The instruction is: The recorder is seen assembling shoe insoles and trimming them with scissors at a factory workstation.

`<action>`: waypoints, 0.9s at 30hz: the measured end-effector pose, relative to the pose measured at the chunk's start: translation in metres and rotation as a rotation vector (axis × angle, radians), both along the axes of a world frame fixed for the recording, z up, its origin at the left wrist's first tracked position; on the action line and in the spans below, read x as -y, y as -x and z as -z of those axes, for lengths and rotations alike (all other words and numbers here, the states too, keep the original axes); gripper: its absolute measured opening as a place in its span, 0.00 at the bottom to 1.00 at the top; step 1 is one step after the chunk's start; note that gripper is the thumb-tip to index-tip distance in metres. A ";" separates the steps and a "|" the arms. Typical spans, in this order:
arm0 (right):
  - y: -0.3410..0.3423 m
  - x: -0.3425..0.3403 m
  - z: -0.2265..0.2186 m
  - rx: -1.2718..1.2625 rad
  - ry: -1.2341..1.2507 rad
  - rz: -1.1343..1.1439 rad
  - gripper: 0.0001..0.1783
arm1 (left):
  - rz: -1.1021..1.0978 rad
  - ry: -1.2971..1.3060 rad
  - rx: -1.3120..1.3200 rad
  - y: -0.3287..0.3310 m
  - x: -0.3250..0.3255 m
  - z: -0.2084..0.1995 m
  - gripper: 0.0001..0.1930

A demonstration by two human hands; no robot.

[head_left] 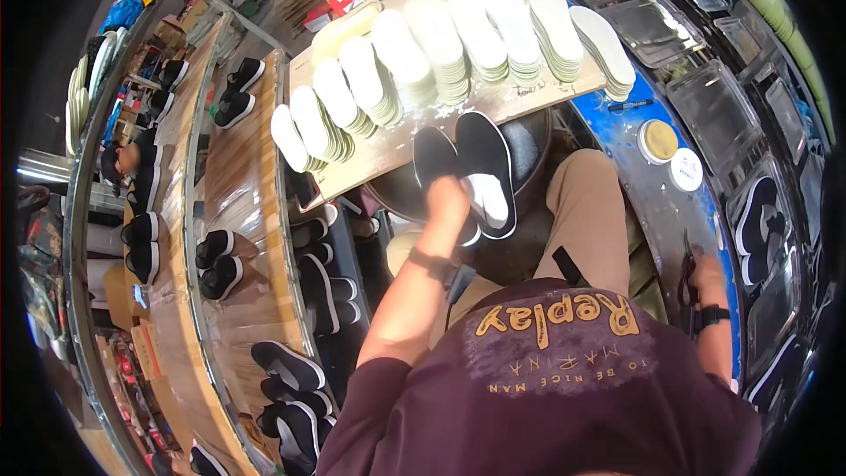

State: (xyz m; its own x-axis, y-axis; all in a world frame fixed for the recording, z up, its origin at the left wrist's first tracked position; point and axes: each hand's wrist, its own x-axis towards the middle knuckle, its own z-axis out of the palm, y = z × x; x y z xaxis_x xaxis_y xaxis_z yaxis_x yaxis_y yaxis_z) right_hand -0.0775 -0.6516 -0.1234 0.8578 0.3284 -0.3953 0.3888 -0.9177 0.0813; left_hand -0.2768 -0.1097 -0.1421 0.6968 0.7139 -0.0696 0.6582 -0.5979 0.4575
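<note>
A pair of black slip-on shoes with white sole edges is held over my lap, toes pointing away from me. My left hand (448,201) is closed on the heel part of the left shoe (434,157) and covers its opening. Against it lies the right shoe (484,145), with a white insole (493,198) showing inside. Out to the right, my right hand (708,275) is at the dark handles of a pair of scissors (686,275) on the blue-edged bench (656,203). Its fingers look curled around the handles, though they are partly hidden.
Ahead, a tilted board (352,178) carries several stacks of pale insoles (432,44). A round tin (657,141), a white disc (686,169) and a black marker (629,107) lie on the bench. Racks (251,256) with black shoes stand left; clear plastic trays (714,115) line the right.
</note>
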 end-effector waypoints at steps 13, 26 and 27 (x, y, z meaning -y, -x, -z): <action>0.029 -0.165 -0.011 0.092 -0.778 -0.049 0.19 | -0.307 1.570 0.946 0.085 -0.001 -0.039 0.20; 0.107 -0.381 -0.126 -0.180 -0.893 -0.634 0.31 | -0.338 0.937 0.453 0.117 0.016 -0.050 0.15; 0.105 -0.381 -0.126 -0.195 -0.824 -0.641 0.31 | -0.381 1.037 0.481 0.113 0.023 -0.064 0.15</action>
